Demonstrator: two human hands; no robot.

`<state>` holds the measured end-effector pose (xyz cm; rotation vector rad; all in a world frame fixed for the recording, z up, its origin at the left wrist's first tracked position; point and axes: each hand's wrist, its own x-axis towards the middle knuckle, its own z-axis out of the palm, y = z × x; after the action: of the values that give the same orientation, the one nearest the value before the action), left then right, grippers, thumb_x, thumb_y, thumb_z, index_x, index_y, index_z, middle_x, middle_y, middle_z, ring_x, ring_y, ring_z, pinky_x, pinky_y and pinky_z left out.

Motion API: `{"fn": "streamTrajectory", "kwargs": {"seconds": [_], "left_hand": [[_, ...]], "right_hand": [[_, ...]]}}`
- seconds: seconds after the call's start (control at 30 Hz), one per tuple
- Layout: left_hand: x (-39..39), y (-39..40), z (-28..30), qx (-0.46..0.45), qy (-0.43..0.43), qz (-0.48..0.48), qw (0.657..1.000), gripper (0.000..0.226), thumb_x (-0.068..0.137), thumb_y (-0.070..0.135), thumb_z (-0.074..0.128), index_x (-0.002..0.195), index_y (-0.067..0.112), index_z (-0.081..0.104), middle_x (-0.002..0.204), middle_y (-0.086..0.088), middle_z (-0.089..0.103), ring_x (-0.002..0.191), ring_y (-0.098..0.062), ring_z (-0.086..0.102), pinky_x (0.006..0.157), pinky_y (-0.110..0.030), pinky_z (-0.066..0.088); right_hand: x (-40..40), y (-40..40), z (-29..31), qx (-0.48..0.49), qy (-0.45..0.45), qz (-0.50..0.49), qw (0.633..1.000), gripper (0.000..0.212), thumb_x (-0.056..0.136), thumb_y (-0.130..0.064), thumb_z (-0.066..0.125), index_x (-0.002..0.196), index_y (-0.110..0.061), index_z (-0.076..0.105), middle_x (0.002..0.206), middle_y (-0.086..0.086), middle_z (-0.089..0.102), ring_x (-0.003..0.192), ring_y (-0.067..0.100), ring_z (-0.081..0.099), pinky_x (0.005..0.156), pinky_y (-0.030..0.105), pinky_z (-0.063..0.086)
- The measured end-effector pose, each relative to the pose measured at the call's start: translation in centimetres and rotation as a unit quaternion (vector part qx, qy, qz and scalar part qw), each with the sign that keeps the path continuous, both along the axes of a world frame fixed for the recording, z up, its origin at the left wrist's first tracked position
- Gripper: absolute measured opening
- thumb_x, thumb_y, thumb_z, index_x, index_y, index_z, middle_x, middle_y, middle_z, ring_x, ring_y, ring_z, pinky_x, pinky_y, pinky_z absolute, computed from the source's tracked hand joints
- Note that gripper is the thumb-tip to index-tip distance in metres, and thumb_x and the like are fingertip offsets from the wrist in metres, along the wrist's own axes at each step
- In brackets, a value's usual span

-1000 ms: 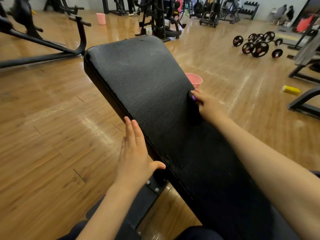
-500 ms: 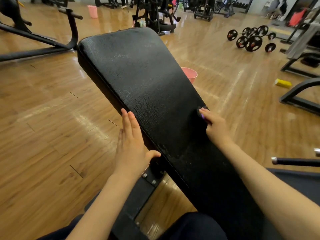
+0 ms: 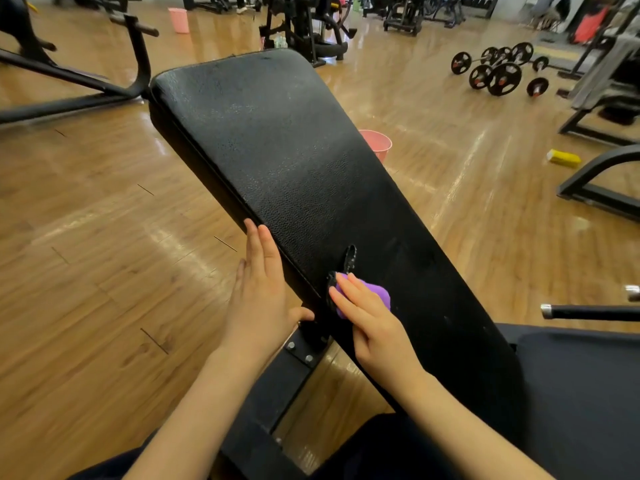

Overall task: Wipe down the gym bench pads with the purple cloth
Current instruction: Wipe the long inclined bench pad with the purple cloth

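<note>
Nearest the camera, two bare forearms reach forward over dark-clothed legs and a black steel bench frame with bolted plates. The left hand lies flat with straight fingers along the left edge of the long black textured leather bench pad, its thumb hooked onto the pad's top face; it grips nothing. Just to its right, the right hand presses a small bunched purple cloth against the near part of the pad, fingers extended over the cloth and pointing left. The cloth sits on the pad close to its left edge, with a worn, torn patch in the leather just beyond it.

At the near right a dark seat pad shows, with a black bar tipped in chrome above it. The pad slopes away over a glossy wooden plank floor. A pink plastic bucket stands on the floor by the pad's right edge, a yellow block lies farther right. Beyond, black barbells with weight plates rest on the floor, a second pink bucket stands far left, and black exercise machines line the back.
</note>
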<state>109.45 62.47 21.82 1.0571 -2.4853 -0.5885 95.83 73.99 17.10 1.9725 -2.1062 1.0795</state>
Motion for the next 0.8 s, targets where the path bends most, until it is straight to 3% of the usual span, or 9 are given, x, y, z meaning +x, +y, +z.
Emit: {"fn": "streamTrajectory", "kwargs": {"seconds": [0.13, 0.3, 0.43, 0.57, 0.63, 0.8], "left_hand": [[-0.3, -0.2, -0.3, 0.031, 0.035, -0.008, 0.999, 0.142, 0.062, 0.040, 0.085, 0.125, 0.023, -0.041, 0.128, 0.007, -0.052, 0.131, -0.006, -0.027, 0.114, -0.026, -0.001], [-0.2, 0.5, -0.4, 0.021, 0.046, 0.005, 0.999, 0.140, 0.060, 0.037, 0.086, 0.129, 0.020, -0.035, 0.135, 0.007, -0.044, 0.131, -0.004, -0.025, 0.117, -0.032, 0.000], [-1.5, 2.3, -0.9, 0.008, 0.034, 0.026, 0.999, 0.143, 0.061, 0.050, 0.081, 0.141, 0.006, -0.028, 0.133, -0.002, -0.047, 0.133, -0.010, -0.026, 0.116, -0.032, -0.003], [-2.3, 2.7, -1.0, 0.001, 0.024, 0.050, 0.998, 0.141, 0.063, 0.057, 0.076, 0.131, 0.008, -0.037, 0.127, -0.004, -0.054, 0.141, -0.022, -0.023, 0.115, -0.030, -0.006], [-2.3, 2.7, -1.0, 0.003, 0.026, 0.054, 0.998, 0.141, 0.062, 0.057, 0.076, 0.129, 0.009, -0.038, 0.126, -0.003, -0.055, 0.144, -0.028, -0.016, 0.114, -0.029, -0.006], [-2.3, 2.6, -1.2, 0.006, 0.034, 0.054, 0.998, 0.140, 0.061, 0.057, 0.076, 0.130, 0.012, -0.038, 0.126, -0.001, -0.056, 0.136, -0.016, -0.025, 0.112, -0.028, -0.008]], "right_hand": [[0.0, -0.8, 0.7, 0.008, 0.037, 0.015, 0.999, 0.041, 0.089, -0.017, 0.044, 0.128, -0.004, 0.053, 0.139, 0.007, 0.043, 0.133, 0.020, 0.029, 0.111, 0.024, 0.018], [-3.3, -1.4, 0.0, -0.004, 0.045, 0.050, 0.998, 0.042, 0.088, -0.010, 0.042, 0.129, -0.008, 0.052, 0.139, 0.002, 0.043, 0.133, 0.020, 0.034, 0.109, 0.023, 0.027], [-8.1, -4.3, 0.3, -0.007, -0.028, -0.063, 0.998, 0.044, 0.081, 0.004, 0.047, 0.124, -0.002, 0.057, 0.134, 0.013, 0.051, 0.128, 0.029, 0.042, 0.108, 0.011, 0.021], [-13.8, -6.7, 0.9, 0.020, -0.085, -0.147, 0.985, 0.050, 0.082, 0.015, 0.047, 0.129, -0.003, 0.052, 0.138, 0.014, 0.046, 0.132, 0.027, 0.040, 0.109, 0.024, 0.025], [-16.2, -7.8, 1.0, 0.030, -0.096, -0.169, 0.980, 0.048, 0.084, 0.015, 0.046, 0.129, 0.000, 0.050, 0.139, 0.016, 0.044, 0.132, 0.027, 0.039, 0.110, 0.023, 0.024], [-19.3, -9.5, 0.5, 0.020, -0.209, -0.231, 0.950, 0.040, 0.090, 0.006, 0.047, 0.129, -0.002, 0.052, 0.137, 0.012, 0.049, 0.130, 0.020, 0.042, 0.109, 0.023, 0.026]]}}
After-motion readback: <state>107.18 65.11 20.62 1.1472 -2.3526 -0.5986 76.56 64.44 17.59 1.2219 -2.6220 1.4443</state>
